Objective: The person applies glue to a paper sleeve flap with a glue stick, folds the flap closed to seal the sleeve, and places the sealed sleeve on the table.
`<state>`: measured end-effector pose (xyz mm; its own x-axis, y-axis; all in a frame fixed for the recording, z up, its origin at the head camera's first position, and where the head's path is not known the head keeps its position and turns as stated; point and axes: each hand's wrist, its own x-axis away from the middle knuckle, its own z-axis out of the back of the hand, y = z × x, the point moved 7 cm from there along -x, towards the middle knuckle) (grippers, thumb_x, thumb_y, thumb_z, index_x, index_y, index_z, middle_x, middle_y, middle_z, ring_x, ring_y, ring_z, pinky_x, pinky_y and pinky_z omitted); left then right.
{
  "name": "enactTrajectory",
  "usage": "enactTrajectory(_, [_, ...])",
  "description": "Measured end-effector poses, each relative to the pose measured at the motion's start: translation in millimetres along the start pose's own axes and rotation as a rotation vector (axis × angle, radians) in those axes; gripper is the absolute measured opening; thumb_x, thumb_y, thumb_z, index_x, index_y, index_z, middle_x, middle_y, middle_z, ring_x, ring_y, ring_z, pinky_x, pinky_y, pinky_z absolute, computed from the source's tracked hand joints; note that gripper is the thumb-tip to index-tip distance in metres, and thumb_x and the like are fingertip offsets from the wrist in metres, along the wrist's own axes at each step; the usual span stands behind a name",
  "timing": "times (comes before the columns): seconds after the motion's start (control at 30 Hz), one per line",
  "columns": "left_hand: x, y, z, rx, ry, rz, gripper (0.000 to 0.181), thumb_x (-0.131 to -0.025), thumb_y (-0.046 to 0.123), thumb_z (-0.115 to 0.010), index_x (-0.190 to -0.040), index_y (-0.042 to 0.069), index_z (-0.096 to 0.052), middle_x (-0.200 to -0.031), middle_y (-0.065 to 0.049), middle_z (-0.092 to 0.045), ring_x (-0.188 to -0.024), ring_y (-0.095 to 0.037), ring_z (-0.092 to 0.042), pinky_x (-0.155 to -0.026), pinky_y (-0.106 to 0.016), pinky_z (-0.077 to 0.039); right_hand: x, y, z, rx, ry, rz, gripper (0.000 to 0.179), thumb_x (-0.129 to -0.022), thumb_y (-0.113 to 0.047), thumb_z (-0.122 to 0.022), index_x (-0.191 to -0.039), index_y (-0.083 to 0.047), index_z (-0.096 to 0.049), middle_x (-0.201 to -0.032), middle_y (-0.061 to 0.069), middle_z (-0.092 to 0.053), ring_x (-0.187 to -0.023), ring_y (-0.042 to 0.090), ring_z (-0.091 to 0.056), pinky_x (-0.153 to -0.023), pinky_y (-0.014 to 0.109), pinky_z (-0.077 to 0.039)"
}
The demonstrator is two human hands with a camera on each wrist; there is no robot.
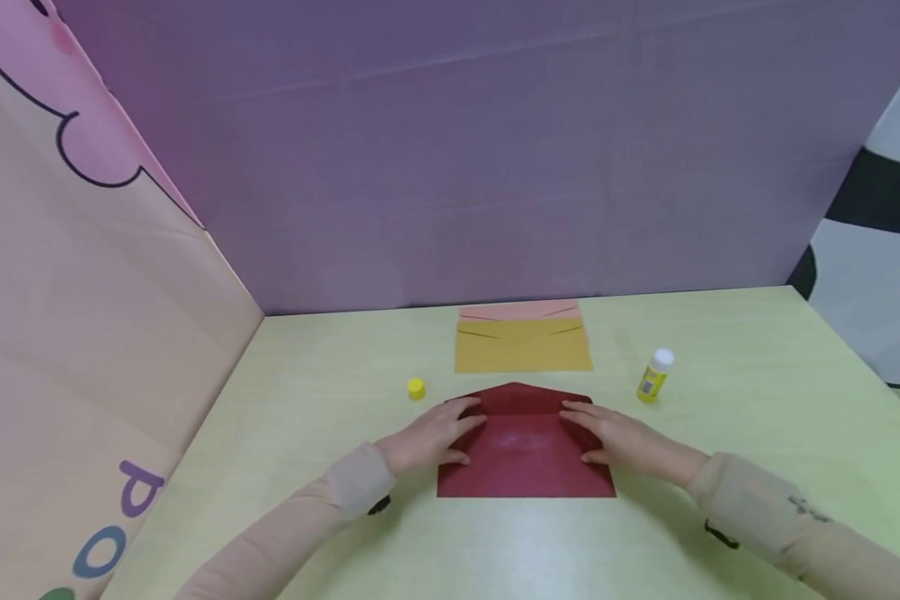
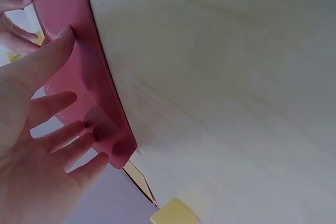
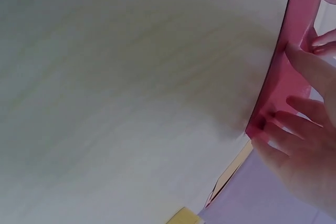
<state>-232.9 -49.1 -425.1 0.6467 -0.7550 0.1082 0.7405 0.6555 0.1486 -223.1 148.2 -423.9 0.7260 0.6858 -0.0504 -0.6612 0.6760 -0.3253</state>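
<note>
A red envelope (image 1: 527,467) lies on the table with its pointed flap (image 1: 516,400) raised toward the far side. My left hand (image 1: 433,435) rests on the envelope's left part, its fingers spread and slightly bent. On the right part, my right hand (image 1: 624,437) touches the paper in much the same way. Both wrist views show thumb and fingertips against the red paper, with neither hand gripping it. Beyond the envelope stands a glue stick (image 1: 652,379) with a yellow label and a white top end, to the right. A small yellow cap (image 1: 416,388) sits to the left.
Behind the red envelope lie a yellow envelope (image 1: 523,348) and a pink envelope (image 1: 517,311), the yellow one overlapping the pink. A purple wall panel (image 1: 495,167) rises at the table's back edge. A printed panel (image 1: 82,333) borders the left side.
</note>
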Motion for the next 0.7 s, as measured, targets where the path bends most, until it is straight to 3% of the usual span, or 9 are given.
enactTrajectory(0.23, [0.4, -6.5, -7.0, 0.065, -0.088, 0.031, 0.065, -0.08, 0.033, -0.061, -0.135, 0.008, -0.036, -0.145, -0.009, -0.022, -0.131, -0.023, -0.022, -0.103, -0.032, -0.028, -0.4, 0.7, -2.4, -0.087, -0.114, -0.02, 0.06, -0.079, -0.01, -0.065, -0.128, 0.01, -0.037, -0.134, 0.027, -0.032, -0.121, 0.045, -0.03, -0.092, 0.05, -0.035])
enactTrajectory(0.7, [-0.6, -17.5, -15.1, 0.209, -0.189, 0.113, 0.071, -0.082, 0.037, -0.057, -0.141, 0.016, -0.024, -0.148, 0.002, -0.013, -0.134, -0.019, -0.013, -0.103, -0.035, -0.027, -1.7, 10.6, -15.2, -0.231, -0.263, -0.1, 0.063, -0.085, -0.012, -0.057, -0.133, 0.011, -0.025, -0.142, 0.028, -0.012, -0.127, 0.044, -0.016, -0.098, 0.05, -0.027])
